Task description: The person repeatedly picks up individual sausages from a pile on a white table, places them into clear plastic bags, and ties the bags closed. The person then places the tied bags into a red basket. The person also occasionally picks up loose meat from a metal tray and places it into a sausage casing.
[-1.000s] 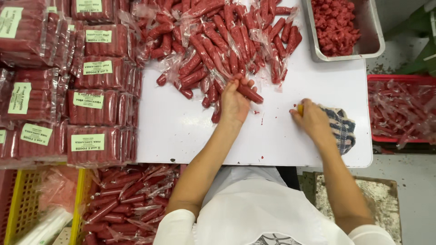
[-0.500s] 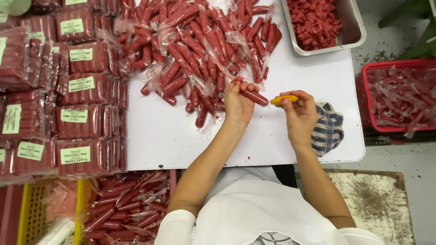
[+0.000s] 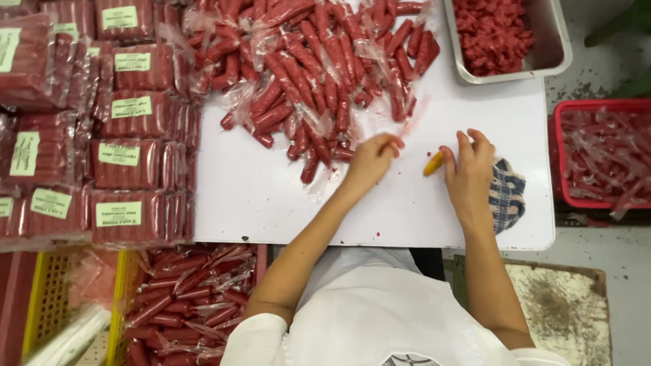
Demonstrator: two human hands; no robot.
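The sausage pinched half a second earlier was gone from the left hand [image 3: 369, 161], fingers curled at the sausage pile's [image 3: 319, 74] five o'clock; the small orange tool [image 3: 434, 163] was pinched by the right hand [image 3: 469, 173] above the desk [image 3: 271, 196].

One grey metal tray [image 3: 556, 47] of red pieces, one red plastic crate [image 3: 557, 163], one checked blue cloth [image 3: 508, 193], and one small yellow-orange tool [image 3: 434, 163] are visible.

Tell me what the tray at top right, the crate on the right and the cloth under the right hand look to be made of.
Tray: likely stainless steel, dull grey sheen with a rolled rim. Crate: seemingly moulded plastic, uniform matte red walls. Cloth beside the right hand: woven fabric, blue and white check, soft folds.
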